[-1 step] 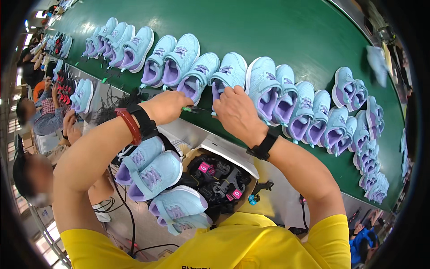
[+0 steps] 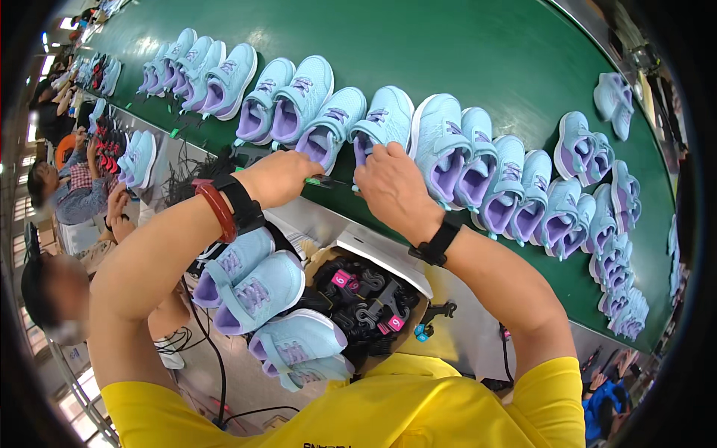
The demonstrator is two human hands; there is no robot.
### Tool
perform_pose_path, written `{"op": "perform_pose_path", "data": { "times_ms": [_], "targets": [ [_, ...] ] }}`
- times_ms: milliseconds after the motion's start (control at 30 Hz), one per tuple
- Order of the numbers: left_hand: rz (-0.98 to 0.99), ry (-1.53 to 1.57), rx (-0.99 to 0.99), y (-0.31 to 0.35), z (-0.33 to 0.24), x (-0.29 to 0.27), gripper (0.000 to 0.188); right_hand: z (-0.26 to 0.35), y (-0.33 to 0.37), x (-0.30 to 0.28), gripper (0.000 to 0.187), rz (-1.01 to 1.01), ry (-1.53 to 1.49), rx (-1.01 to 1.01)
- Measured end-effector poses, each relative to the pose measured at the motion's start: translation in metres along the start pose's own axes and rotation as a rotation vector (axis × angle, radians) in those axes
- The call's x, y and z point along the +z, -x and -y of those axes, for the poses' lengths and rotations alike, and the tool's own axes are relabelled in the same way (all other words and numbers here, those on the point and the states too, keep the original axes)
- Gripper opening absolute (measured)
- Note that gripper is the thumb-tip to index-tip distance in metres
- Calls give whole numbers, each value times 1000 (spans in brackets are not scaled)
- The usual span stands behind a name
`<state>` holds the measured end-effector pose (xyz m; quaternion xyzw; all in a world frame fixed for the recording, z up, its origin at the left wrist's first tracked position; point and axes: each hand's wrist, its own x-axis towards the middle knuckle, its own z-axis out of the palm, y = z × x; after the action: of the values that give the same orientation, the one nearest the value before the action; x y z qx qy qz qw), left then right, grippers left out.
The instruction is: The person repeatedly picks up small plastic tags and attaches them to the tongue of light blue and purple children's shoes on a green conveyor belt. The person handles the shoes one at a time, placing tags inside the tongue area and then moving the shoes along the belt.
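On the green belt (image 2: 463, 52), both hands grip a light-blue shoe (image 2: 381, 119).

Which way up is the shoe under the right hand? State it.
Upright. The light blue shoe rests sole-down on the green belt, purple opening facing up beneath the right hand.

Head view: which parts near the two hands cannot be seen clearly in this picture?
- Fingertips of the left hand: curled under the hand, so whatever they pinch is hidden.
- Heel of the light blue shoe: covered by the right hand; the grip itself is hidden.
- Black hangers in the box: tangled and partly under the right forearm; count unclear.
- Shoes at the far right of the green belt: squeezed by the fisheye rim, too small to separate.
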<state>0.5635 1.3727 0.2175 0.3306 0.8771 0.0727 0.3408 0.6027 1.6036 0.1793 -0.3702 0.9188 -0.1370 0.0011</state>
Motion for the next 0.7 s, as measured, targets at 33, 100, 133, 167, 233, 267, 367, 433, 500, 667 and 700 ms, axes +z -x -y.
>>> {"op": "perform_pose_path", "data": {
  "times_ms": [33, 100, 133, 167, 233, 267, 367, 433, 500, 667, 700],
  "targets": [
    [-2, 12, -19, 2, -3, -2, 37, 2, -3, 3, 14, 3, 17, -6],
    [-32, 93, 31, 4, -8, -10, 38, -2, -7, 9, 10, -59, -6, 50],
    [-46, 132, 67, 3, -11, -14, 38, -4, -7, 12, 9, -89, -11, 88],
    [-78, 209, 75, 6, -10, -18, 41, -5, -5, 14, 8, -166, -95, 135],
    [-117, 178, 93, 5, -3, -25, 47, -7, 0, 16, 7, -328, -234, 252],
    [-76, 105, 116, -1, 7, -24, 51, -3, 7, 20, 8, -367, -334, 265],
    [169, -136, 106, -15, -4, -27, 84, 1, 53, -22, 12, -706, -381, 206],
    [73, -284, 16, 4, -3, -27, 66, -8, 129, -50, 16, -573, -337, 360],
    [-192, -302, 30, 11, 21, -23, 46, -26, 222, -84, 19, -96, -146, 717],
    [-293, -164, 251, -48, -57, -20, 38, -27, 542, -89, 37, -265, 27, 1628],
    [-276, -191, 261, -54, -74, -17, 44, -22, 575, -96, 47, -150, -22, 1534]
  ]
}}
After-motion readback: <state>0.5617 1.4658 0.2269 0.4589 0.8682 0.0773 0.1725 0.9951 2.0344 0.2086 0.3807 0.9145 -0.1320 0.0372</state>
